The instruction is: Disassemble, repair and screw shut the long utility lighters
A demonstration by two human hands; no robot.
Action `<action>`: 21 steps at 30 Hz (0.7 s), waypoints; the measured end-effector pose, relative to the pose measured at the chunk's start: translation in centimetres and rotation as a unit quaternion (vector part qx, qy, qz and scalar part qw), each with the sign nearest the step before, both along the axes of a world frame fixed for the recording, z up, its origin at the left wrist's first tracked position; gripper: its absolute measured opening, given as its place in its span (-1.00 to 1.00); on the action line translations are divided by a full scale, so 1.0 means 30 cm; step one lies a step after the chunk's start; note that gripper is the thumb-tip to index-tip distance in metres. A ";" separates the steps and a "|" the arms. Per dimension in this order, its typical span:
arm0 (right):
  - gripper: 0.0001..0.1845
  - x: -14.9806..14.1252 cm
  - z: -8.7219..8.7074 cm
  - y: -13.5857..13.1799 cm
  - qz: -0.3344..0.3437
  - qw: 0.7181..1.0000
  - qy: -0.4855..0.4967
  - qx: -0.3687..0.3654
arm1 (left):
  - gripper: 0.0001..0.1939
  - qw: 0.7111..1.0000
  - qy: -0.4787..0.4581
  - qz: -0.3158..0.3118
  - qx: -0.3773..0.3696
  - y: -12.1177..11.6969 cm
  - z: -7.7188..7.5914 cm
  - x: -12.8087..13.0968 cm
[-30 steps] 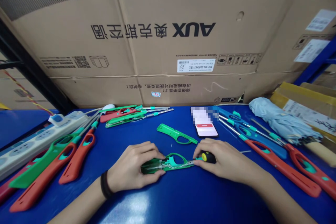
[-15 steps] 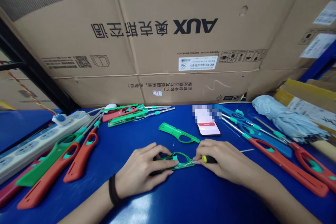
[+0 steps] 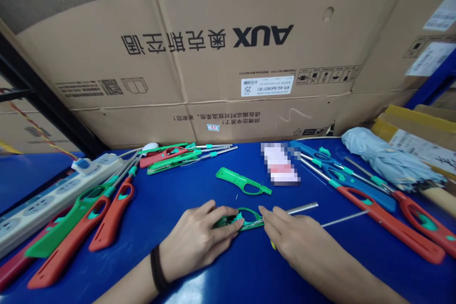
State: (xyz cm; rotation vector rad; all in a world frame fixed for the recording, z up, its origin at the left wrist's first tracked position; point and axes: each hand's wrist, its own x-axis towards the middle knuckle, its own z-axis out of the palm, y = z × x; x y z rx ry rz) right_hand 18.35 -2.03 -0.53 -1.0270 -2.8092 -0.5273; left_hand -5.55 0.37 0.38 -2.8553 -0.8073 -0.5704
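Okay, at far left, red and green utility lighters (image 3: 110, 221) lie on the blue tabletop (image 3: 185, 256). Your left hand (image 3: 199, 242) clamps down on an opened green lighter body (image 3: 249, 219), with wires showing. Your right hand (image 3: 302, 242) sits just beside it, the hands close but apart; you can't tell whether it grips anything. Beyond it lies a steel nozzle tube (image 3: 302, 208).
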 end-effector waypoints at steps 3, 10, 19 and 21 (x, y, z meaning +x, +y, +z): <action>-0.50 -0.019 -0.007 -0.005 -0.009 1.000 -0.017 0.006 | -0.74 1.000 -0.002 -0.006 0.009 -0.004 -0.002 0.004; -0.71 0.009 0.073 0.026 -0.046 0.989 0.076 -0.116 | -0.74 1.000 0.004 -0.009 0.023 -0.001 0.000 0.002; -0.85 -0.045 0.169 0.097 -0.029 0.960 0.149 -0.234 | -0.77 0.999 -0.005 -0.020 0.036 0.009 -0.008 -0.009; -0.87 -0.060 0.164 0.103 -0.026 0.962 0.129 -0.238 | -0.77 0.999 -0.015 -0.021 0.037 0.010 -0.010 -0.008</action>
